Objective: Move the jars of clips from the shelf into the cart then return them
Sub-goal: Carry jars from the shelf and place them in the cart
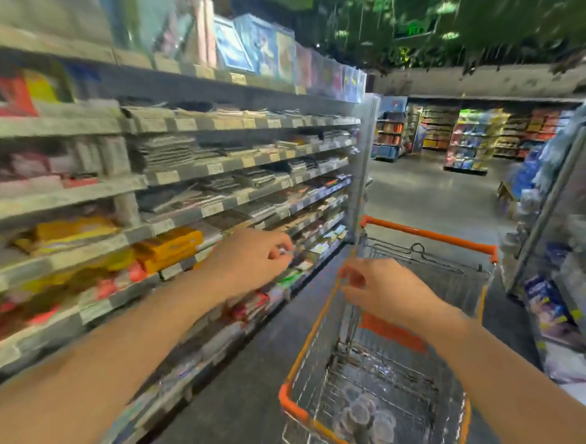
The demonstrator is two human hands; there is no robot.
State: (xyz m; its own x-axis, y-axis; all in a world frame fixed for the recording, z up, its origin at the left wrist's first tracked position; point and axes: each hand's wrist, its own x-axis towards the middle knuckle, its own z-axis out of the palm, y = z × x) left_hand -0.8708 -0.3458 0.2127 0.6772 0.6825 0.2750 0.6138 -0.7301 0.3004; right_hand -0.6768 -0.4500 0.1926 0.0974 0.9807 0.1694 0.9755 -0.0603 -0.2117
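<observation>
Lying at the near end of the wire cart [289, 403], several clear round jars [366, 420] sit bunched together on the basket floor, their contents too blurred to make out. To the left, the left hand [250, 257] reaches toward the shelf [145, 230] front with fingers curled, and blur hides whether they pinch anything. The right hand [384, 291] hovers over the cart's left rim, fingers loosely curled around nothing visible.
</observation>
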